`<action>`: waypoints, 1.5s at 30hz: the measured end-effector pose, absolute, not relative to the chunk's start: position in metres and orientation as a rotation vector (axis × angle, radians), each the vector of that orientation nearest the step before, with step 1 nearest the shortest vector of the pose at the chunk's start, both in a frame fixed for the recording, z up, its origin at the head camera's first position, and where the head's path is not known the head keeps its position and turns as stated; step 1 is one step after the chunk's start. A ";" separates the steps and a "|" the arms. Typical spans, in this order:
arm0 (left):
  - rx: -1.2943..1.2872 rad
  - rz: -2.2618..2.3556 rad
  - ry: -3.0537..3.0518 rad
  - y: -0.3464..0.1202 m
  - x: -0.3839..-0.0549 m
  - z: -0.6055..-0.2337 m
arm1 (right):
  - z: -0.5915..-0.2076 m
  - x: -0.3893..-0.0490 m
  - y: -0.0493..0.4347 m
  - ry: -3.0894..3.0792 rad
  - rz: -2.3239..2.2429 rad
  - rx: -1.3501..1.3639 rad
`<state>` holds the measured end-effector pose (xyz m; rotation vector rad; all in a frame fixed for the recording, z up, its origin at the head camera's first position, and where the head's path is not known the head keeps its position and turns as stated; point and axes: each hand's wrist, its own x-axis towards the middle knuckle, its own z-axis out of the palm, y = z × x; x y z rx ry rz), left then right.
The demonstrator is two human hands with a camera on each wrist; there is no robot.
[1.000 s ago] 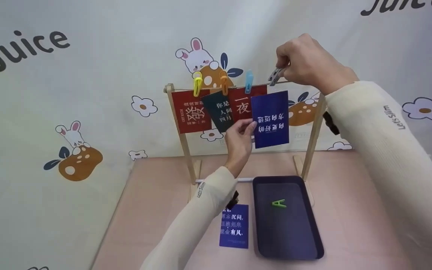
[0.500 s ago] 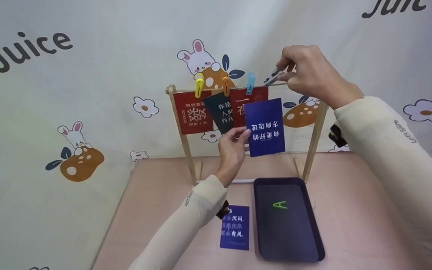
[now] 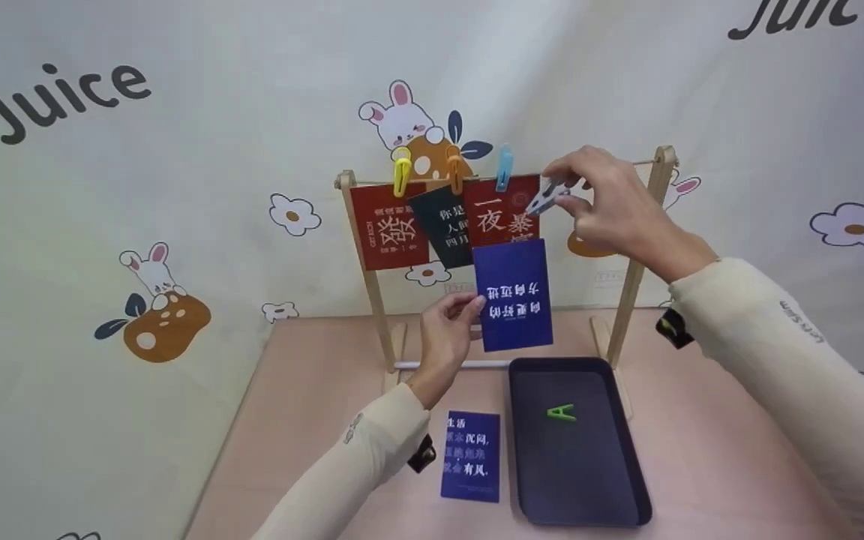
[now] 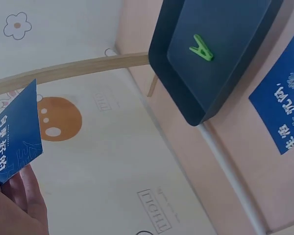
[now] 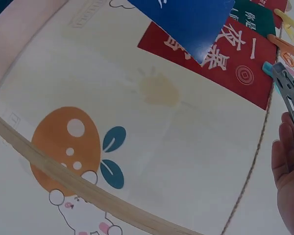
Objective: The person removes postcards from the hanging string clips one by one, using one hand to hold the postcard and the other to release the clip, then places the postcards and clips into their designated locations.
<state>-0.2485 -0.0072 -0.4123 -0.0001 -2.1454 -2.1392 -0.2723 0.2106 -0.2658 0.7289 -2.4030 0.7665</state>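
My left hand (image 3: 447,330) pinches a blue card (image 3: 514,295) by its left edge; the white lettering is upside down. It is below and in front of the red card (image 3: 503,206), covering its lower part. My right hand (image 3: 612,196) pinches a grey clothespin (image 3: 550,196) near that red card's right side. Twine (image 5: 255,159) runs along the top of a wooden rack (image 3: 634,262). Along it, a yellow clothespin (image 3: 402,172), an orange clothespin (image 3: 455,171) and a light blue clothespin (image 3: 505,169) hold a red card (image 3: 391,240), a dark green card (image 3: 447,221) and the partly covered red one.
A dark tray (image 3: 582,480) on the pink tabletop (image 3: 312,442) holds a green clothespin (image 3: 562,412). To its left lies another blue card (image 3: 471,457). Behind the rack hangs a printed cloth (image 3: 252,150). A white bar (image 4: 230,171) joins the rack's legs low down.
My left hand has moved down and left with the blue card. My right hand has come down with the grey clothespin, from the twine to in front of the red card.
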 end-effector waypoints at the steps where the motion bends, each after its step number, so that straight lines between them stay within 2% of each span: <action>1: 0.008 -2.139 -2.154 -0.009 -0.247 -0.415 | -0.271 -0.272 0.212 -2.398 0.781 0.734; 24: 0.234 -2.224 -2.235 -0.047 -0.220 -0.488 | -0.382 -0.270 0.217 -2.607 0.857 0.707; 45: 0.398 -2.247 -2.410 -0.057 -0.196 -0.573 | -0.484 -0.277 0.230 -2.944 0.900 0.439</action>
